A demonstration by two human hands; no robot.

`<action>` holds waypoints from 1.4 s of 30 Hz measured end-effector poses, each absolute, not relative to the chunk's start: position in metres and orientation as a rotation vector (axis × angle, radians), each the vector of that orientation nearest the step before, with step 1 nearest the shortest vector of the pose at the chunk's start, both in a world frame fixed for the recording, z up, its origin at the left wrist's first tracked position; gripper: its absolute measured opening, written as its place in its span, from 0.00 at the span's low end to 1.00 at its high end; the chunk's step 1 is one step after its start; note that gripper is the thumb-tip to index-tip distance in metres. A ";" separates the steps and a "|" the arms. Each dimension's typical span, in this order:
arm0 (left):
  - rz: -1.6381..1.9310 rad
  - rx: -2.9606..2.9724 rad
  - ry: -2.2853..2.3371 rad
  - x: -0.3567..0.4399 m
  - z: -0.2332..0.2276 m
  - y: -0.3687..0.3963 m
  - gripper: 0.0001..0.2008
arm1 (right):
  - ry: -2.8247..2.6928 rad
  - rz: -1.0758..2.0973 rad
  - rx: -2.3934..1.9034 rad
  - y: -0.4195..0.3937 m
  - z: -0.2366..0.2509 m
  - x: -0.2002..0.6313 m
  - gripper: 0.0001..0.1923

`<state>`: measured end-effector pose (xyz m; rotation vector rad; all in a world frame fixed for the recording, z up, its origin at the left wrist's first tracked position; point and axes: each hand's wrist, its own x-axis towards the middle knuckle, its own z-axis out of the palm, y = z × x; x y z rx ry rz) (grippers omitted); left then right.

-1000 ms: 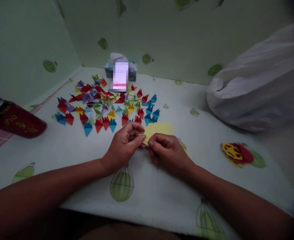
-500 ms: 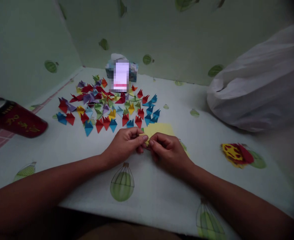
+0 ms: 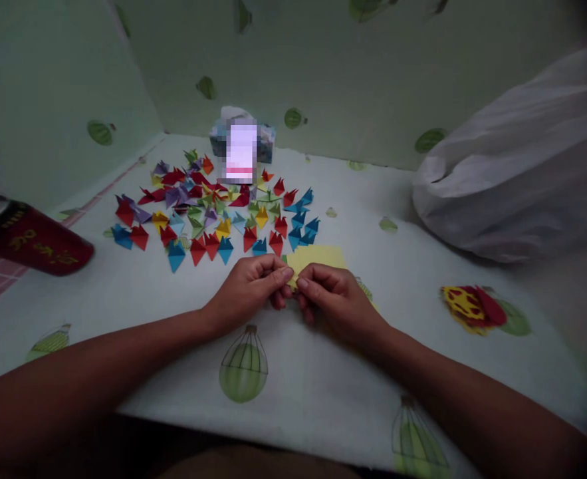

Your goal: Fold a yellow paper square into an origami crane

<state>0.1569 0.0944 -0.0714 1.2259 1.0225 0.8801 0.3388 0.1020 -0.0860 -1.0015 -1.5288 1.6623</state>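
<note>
A small folded piece of yellow paper [image 3: 292, 282] is pinched between my two hands, mostly covered by the fingers. My left hand [image 3: 254, 283] grips its left side with thumb and fingers. On the other side my right hand [image 3: 337, 301] is closed, thumb and index finger at the paper's edge. Just behind and partly under the hands lies a stack of yellow paper sheets [image 3: 323, 256]. Beyond them spread many small folded paper cranes [image 3: 198, 250] in red, blue, yellow, green and purple.
A dark red can [image 3: 38, 239] stands at the left. A tissue box [image 3: 266, 143] with a lit, blurred phone [image 3: 242, 153] before it is at the back. At the right are a white plastic bag [image 3: 512, 173] and yellow and red cut-out shapes [image 3: 465, 306] on the patterned tablecloth [image 3: 293, 386].
My fingers have shifted slightly on the yellow paper, and less of it shows above my left thumb. Everything else stays in place.
</note>
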 end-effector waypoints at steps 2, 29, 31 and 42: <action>0.868 1.238 1.018 0.157 -0.072 0.095 0.11 | -1.529 1.653 -1.010 0.102 -0.085 0.339 0.15; 0.873 1.261 1.083 0.157 -0.072 0.096 0.12 | -1.759 1.413 -1.079 0.100 -0.082 0.339 0.16; 0.885 1.242 1.093 0.157 -0.072 0.096 0.13 | -1.669 1.510 -1.041 0.100 -0.085 0.340 0.18; 0.935 1.241 1.074 0.157 -0.074 0.094 0.15 | -1.588 1.562 -1.040 0.101 -0.085 0.339 0.15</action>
